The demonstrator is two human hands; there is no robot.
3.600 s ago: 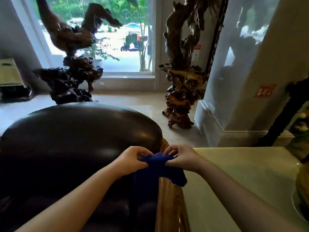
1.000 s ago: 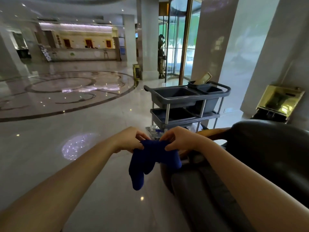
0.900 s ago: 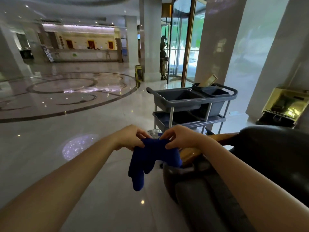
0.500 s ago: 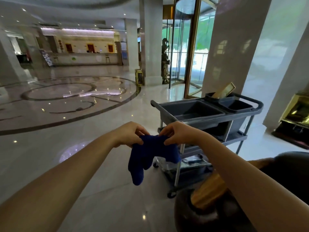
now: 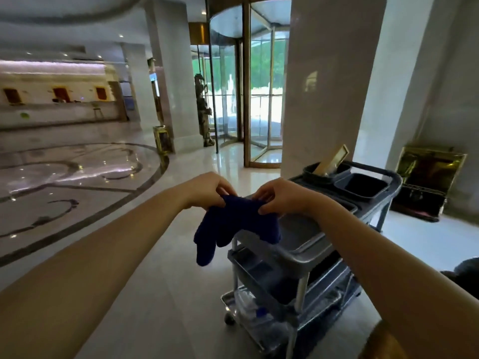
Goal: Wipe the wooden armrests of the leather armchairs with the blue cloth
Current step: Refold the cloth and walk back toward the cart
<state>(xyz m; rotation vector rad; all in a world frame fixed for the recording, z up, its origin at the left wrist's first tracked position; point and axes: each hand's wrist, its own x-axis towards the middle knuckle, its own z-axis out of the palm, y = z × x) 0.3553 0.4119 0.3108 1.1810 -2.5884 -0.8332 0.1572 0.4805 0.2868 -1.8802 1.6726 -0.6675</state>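
The blue cloth (image 5: 234, 226) hangs in front of me, pinched along its top edge by both hands. My left hand (image 5: 207, 190) grips its left corner and my right hand (image 5: 281, 196) grips its right corner, with a loose end drooping on the left. The cloth is held in the air above the near end of the grey cart. Of the leather armchair only a dark sliver (image 5: 465, 270) shows at the right edge. A bit of its wooden armrest (image 5: 381, 343) shows at the bottom right corner.
A grey three-tier service cart (image 5: 305, 257) on wheels stands directly ahead, with dark bins (image 5: 360, 186) on top. A white column (image 5: 324, 81) and a revolving glass door (image 5: 248, 94) rise behind it. A gold box (image 5: 427, 182) sits at right. Polished marble floor (image 5: 77, 193) spreads left.
My view has swung away from the armchair toward the cart, which is now closer and centred. Both hands still hold the cloth the same way, now raised over the cart.
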